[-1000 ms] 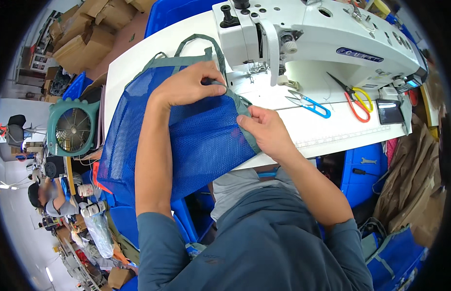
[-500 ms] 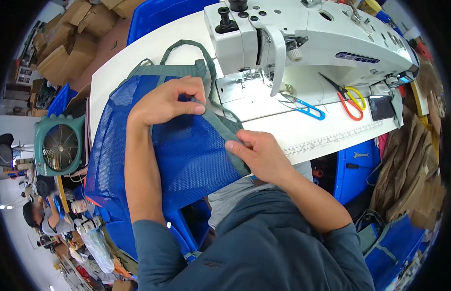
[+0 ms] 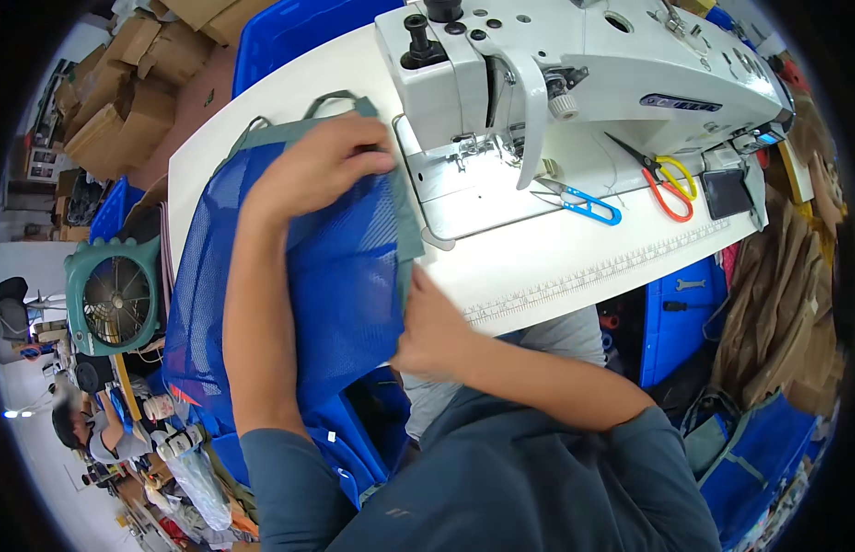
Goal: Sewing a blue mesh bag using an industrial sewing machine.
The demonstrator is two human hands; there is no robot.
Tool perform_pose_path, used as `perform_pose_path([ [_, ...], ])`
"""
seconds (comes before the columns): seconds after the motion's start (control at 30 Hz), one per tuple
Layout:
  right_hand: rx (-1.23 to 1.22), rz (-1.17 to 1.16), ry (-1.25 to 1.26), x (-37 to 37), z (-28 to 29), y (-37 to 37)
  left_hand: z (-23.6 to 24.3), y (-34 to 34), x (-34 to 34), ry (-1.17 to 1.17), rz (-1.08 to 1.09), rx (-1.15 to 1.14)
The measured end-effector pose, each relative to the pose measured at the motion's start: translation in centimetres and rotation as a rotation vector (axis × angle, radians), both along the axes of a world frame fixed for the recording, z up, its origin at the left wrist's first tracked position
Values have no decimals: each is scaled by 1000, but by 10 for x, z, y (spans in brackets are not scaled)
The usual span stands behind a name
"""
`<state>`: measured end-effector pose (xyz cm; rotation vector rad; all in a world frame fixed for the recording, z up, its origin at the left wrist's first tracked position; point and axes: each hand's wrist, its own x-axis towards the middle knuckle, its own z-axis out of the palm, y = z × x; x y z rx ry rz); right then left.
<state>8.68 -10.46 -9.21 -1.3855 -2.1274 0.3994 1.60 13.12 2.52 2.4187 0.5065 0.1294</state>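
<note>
A blue mesh bag (image 3: 331,294) with grey-green binding and straps lies over the left of the white table (image 3: 501,271), hanging past its front edge. My left hand (image 3: 322,166) is closed on the bag's upper right part, beside the sewing machine (image 3: 483,83). My right hand (image 3: 432,327), blurred, grips the lower right edge of the bag, with fingers partly hidden. Blue-handled snips (image 3: 589,210), scissors with red and yellow handles (image 3: 671,184) and a dark phone-like device (image 3: 725,193) lie right of the needle area. A printed ruler strip runs along the front edge.
A green fan (image 3: 115,299) stands at the left, below cardboard boxes (image 3: 124,92). A person (image 3: 105,428) works at the far left. Blue crates (image 3: 681,331) sit under the table; a wrench and screwdriver lie on one. Brown material and more blue bags hang at the right.
My right hand has moved down and left, drawing the bag's edge with it, so the binding hangs more vertically. My left hand has risen slightly since the middle frame. The strap loop is less exposed.
</note>
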Motion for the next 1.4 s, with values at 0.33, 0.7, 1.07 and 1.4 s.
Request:
perform_pose_path([
  [0.33, 10, -395, 345, 86, 24, -51, -38, -9, 40, 58, 70, -79],
  [0.7, -829, -413, 1273, 98, 36, 22, -47, 12, 46, 92, 71, -123],
  [1.07, -752, -613, 669, 110, 44, -19, -53, -20, 52, 38, 162, 62],
  [1.4, -731, -602, 811, 116, 53, -16, -62, -13, 48, -34, 143, 23],
])
